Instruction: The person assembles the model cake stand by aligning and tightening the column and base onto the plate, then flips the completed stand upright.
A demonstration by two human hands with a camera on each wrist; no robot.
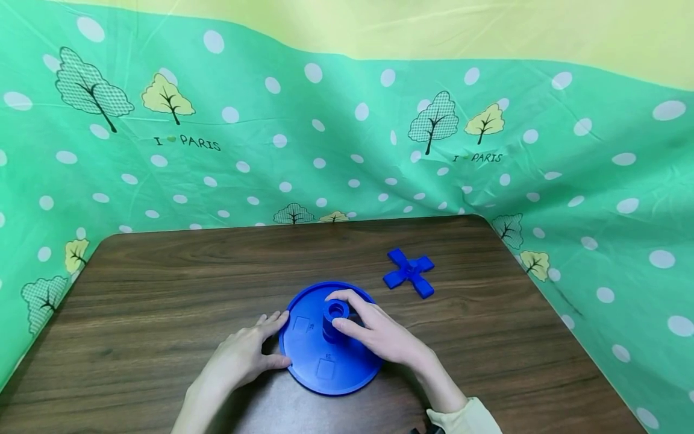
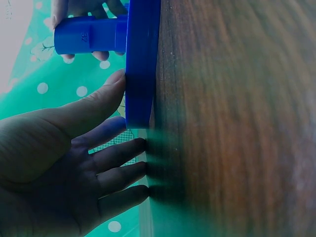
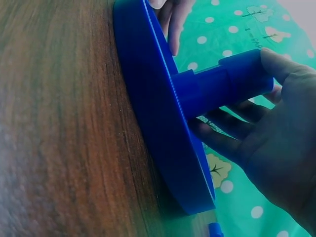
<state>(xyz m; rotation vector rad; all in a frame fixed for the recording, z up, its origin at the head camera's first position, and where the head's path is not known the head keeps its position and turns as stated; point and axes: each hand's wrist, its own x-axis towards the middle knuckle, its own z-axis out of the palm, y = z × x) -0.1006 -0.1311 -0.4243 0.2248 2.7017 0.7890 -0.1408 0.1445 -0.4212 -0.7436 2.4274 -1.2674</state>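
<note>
A round blue disc [image 1: 309, 361] with a raised rim lies flat on the table. From its middle stands an upright blue hollow cylinder [image 1: 328, 328], seated on a short stub in both wrist views. My right hand [image 1: 382, 334] holds this cylinder near its top, thumb on one side and fingers on the other. At the disc's left rim, my left hand [image 1: 246, 352] touches the edge with thumb and fingertips, its fingers fairly straight and spread in the left wrist view. Two square outlines with small numbers mark the disc.
A blue cross-shaped piece [image 1: 410, 271] with a small central peg lies behind the disc to the right. The dark wood table [image 1: 179, 289] has rounded far corners. Behind and beside it hangs a green dotted cloth [image 1: 325, 138].
</note>
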